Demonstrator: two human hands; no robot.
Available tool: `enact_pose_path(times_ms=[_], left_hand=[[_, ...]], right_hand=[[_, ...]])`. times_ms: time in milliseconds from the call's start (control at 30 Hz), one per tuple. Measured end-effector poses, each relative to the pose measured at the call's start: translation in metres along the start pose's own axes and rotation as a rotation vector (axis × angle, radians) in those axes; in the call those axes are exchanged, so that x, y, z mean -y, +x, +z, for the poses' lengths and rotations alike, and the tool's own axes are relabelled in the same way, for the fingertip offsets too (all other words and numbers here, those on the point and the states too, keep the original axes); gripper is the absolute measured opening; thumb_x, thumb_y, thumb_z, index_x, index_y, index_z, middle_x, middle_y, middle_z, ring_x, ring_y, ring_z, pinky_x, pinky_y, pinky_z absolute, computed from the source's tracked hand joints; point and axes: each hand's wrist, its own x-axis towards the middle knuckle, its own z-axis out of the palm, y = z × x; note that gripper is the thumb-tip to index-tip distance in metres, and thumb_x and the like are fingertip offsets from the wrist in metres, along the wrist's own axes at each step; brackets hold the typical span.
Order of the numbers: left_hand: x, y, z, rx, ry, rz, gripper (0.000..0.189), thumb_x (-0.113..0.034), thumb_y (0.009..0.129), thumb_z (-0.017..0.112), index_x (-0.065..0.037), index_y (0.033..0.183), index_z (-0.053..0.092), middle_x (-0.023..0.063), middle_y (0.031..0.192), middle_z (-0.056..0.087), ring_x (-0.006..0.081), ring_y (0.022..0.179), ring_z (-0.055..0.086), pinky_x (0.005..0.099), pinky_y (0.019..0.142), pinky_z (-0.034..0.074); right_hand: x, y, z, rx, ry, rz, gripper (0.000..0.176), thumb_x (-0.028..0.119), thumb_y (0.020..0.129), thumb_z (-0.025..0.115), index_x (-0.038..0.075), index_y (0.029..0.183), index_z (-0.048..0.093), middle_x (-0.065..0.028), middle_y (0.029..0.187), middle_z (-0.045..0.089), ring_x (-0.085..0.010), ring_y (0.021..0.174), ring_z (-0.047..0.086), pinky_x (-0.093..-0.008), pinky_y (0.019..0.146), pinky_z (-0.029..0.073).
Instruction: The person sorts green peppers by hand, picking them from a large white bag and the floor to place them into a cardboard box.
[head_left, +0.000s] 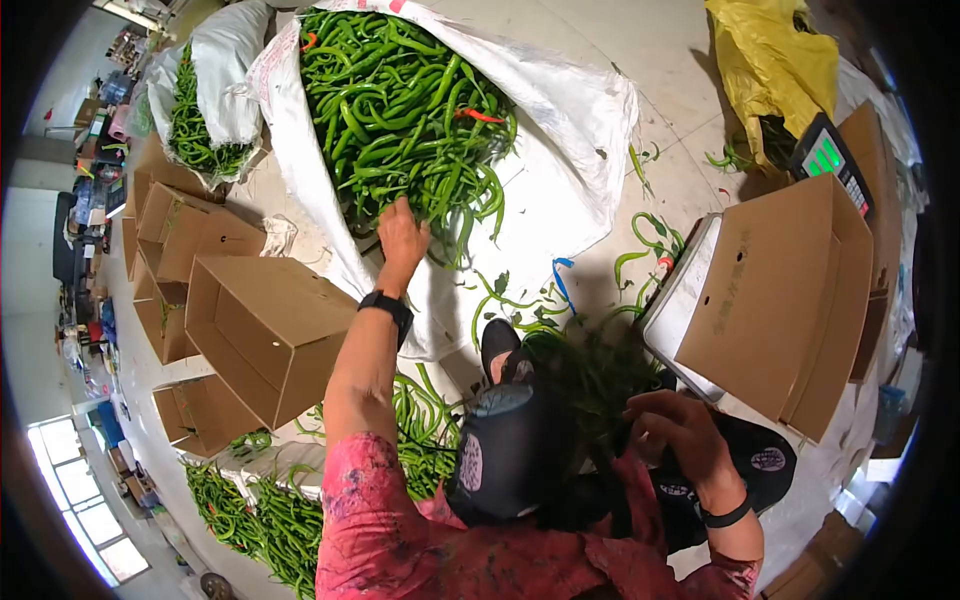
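A heap of long green chili peppers (390,110), with a few red ones, spills from a wide-open white woven sack (580,130) on the floor. At the heap's near edge, my left hand (402,238) has its fingers bent and closed on the peppers; its fingertips are partly hidden. My right hand (680,435) is raised over my right knee, beside the cardboard box on the scale. Its fingers are loosely curled with a gap to the thumb, and I see nothing held in them. Blurred dark greenery (600,375) lies between my legs.
A cardboard box (765,300) rests on a scale (680,310) with a lit green display (828,158). More open boxes (270,330) stand at left. Another pepper sack (225,70) is behind them, a yellow bag (775,60) at back right. Loose peppers (270,515) lie at lower left.
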Motion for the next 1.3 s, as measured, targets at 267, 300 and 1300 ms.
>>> enact_pose_path(times_ms=[267, 300, 1300], left_hand=[[0.035, 0.033, 0.064, 0.345, 0.48, -0.297, 0.075, -0.045, 0.068, 0.083, -0.001, 0.12, 0.053, 0.0181, 0.122, 0.056, 0.0337, 0.12, 0.047, 0.0496, 0.096, 0.04], [0.037, 0.032, 0.069, 0.386, 0.449, -0.199, 0.081, -0.051, 0.069, 0.08, -0.001, 0.124, 0.046, 0.0177, 0.113, 0.06, 0.0359, 0.119, 0.048, 0.05, 0.094, 0.042], [-0.023, -0.088, 0.049, 0.272, 0.018, -0.171, 0.108, -0.023, 0.061, 0.087, 0.002, 0.147, 0.025, 0.0214, 0.121, 0.052, 0.0395, 0.11, 0.049, 0.0474, 0.093, 0.04]], right_hand=[[0.004, 0.045, -0.003, 0.001, 0.047, 0.189, 0.028, 0.01, 0.09, 0.058, -0.005, 0.114, 0.064, -0.0088, 0.096, 0.068, -0.0134, 0.082, 0.063, -0.0273, 0.072, 0.051], [0.011, 0.046, 0.001, -0.034, 0.023, 0.195, 0.027, 0.01, 0.09, 0.058, -0.005, 0.112, 0.065, -0.0089, 0.096, 0.068, -0.0129, 0.085, 0.063, -0.0273, 0.074, 0.05], [0.005, 0.046, 0.004, 0.066, 0.069, 0.198, 0.03, 0.017, 0.094, 0.054, -0.003, 0.115, 0.061, -0.0069, 0.097, 0.069, -0.0112, 0.08, 0.061, -0.0254, 0.072, 0.049]])
